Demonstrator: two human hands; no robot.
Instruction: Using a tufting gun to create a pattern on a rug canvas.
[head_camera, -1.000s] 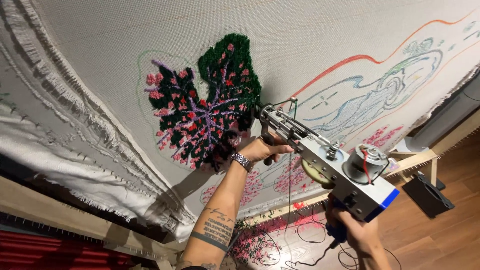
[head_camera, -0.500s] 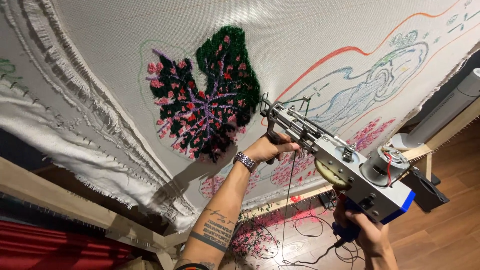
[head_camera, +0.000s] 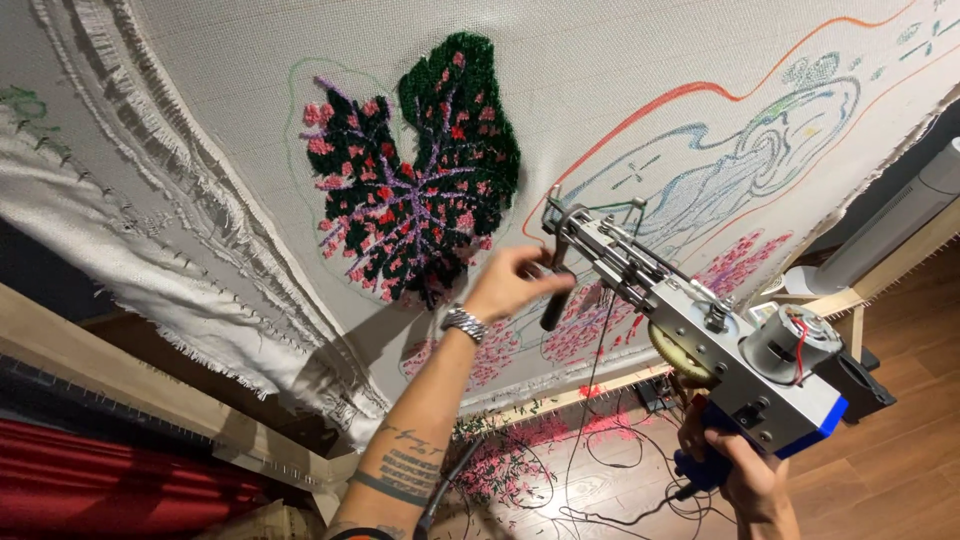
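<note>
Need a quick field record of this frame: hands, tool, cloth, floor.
left hand: left hand wrapped round the black front handle of the tufting gun
right hand: right hand on the blue rear grip, low at the right
tool: grey metal body, needle end close to the cloth; contact cannot be told
cloth: pale backing cloth on a wooden frame, tufted dark green and pink leaf, drawn outlines to its right
floor: wood floor with pink yarn scraps

My right hand (head_camera: 745, 480) is cut off at the bottom edge, its fingers hiding most of the tufting gun's blue handle (head_camera: 700, 468). My left hand (head_camera: 512, 285) is motion-blurred around the front handle (head_camera: 556, 300). The stretched cloth (head_camera: 640, 80) runs past the top edge.
</note>
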